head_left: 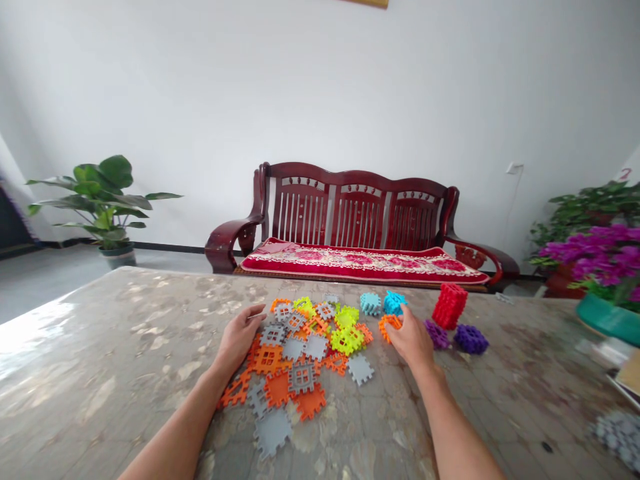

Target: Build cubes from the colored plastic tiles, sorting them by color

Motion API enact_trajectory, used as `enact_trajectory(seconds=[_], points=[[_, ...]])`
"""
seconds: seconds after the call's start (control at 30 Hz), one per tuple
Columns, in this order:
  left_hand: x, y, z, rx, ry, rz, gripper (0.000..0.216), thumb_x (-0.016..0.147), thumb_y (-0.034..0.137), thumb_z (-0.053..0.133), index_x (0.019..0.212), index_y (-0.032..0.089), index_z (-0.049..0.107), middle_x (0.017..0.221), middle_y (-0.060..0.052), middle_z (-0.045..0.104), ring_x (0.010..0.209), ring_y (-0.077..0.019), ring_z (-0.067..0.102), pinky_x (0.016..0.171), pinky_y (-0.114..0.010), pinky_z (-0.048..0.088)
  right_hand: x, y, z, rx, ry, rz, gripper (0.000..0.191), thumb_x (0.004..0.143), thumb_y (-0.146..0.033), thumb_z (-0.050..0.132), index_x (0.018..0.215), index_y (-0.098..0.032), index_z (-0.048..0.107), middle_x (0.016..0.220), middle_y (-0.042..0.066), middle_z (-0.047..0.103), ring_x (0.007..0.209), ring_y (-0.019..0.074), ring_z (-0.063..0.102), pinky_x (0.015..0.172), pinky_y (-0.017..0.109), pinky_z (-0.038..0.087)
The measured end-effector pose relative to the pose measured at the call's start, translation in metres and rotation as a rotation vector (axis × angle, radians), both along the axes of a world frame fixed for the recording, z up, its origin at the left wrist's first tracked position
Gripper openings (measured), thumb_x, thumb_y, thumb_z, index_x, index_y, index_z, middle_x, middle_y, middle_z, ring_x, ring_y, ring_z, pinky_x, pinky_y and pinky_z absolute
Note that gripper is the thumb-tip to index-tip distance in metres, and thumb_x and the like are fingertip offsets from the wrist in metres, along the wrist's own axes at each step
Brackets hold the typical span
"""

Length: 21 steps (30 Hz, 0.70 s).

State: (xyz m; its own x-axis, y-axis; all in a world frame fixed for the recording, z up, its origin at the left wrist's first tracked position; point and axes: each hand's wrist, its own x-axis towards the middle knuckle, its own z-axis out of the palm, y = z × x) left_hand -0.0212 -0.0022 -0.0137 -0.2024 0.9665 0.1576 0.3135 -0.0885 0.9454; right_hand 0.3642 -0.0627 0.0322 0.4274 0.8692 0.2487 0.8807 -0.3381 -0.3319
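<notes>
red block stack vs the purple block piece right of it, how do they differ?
Colour: the red interlocking plastic block stack is red, the purple plastic block piece is purple. Height: the red one stands tall like a tower, while the purple one sits low and squat. Position: the red one is farther back on the marbled table, with the purple one nearer the camera. Both have toothed edges, and neither hand touches them.

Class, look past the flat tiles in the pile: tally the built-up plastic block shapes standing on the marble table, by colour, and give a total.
Light blue interlocking plastic block cubes: 2
Red interlocking plastic block tower: 1
Purple interlocking plastic block clusters: 2
Total: 5
The right hand holds a separate orange plastic tile, not counted.
</notes>
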Motion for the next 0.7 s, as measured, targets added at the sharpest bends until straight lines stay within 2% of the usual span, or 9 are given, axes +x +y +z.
enact_trajectory(seconds=[0.23,0.37,0.5,0.6,0.7], points=[[-0.003,0.003,-0.005,-0.011,-0.015,-0.008,0.049,0.072,0.045,0.064,0.112,0.016,0.066,0.107,-0.008,0.073,0.090,-0.0215,0.068,0.081,-0.030,0.051,-0.008,-0.005,0.000,-0.060,-0.067,-0.023,0.068,0.079,-0.047,0.055,0.140,-0.019,0.040,0.115,0.012,0.063,0.108,0.0282,0.058,0.082,0.035,0.044],[-0.001,-0.001,0.001,-0.012,-0.094,0.002,0.049,0.072,0.043,0.064,0.111,0.015,0.067,0.108,-0.008,0.073,0.095,-0.0220,0.067,0.083,-0.030,0.052,-0.010,-0.007,0.002,-0.085,-0.080,-0.008,0.069,0.079,-0.049,0.054,0.140,-0.019,0.039,0.115,0.013,0.063,0.106,0.0292,0.059,0.081,0.036,0.045],[-0.004,-0.006,0.011,-0.007,-0.169,0.041,0.047,0.068,0.042,0.067,0.106,0.015,0.069,0.105,-0.007,0.074,0.096,-0.0227,0.067,0.085,-0.031,0.052,-0.014,-0.005,0.007,0.026,-0.131,0.029,0.062,0.080,-0.045,0.056,0.135,-0.018,0.047,0.116,0.016,0.062,0.106,0.0312,0.058,0.086,0.040,0.043],[-0.017,-0.006,0.013,0.040,-0.091,0.120,0.042,0.072,0.038,0.062,0.107,0.016,0.069,0.105,-0.007,0.074,0.095,-0.0225,0.068,0.087,-0.032,0.051,-0.035,-0.004,0.010,0.159,-0.064,0.242,0.047,0.081,-0.035,0.057,0.126,-0.020,0.056,0.115,0.010,0.066,0.106,0.0265,0.058,0.092,0.037,0.042],[-0.032,-0.006,0.012,0.035,0.169,0.218,0.036,0.077,0.028,0.054,0.108,0.019,0.069,0.105,-0.006,0.074,0.094,-0.0212,0.068,0.089,-0.032,0.049,-0.079,-0.007,0.011,0.191,0.077,0.552,0.031,0.083,-0.028,0.055,0.112,-0.023,0.066,0.108,0.005,0.069,0.104,0.0211,0.059,0.094,0.032,0.042]])
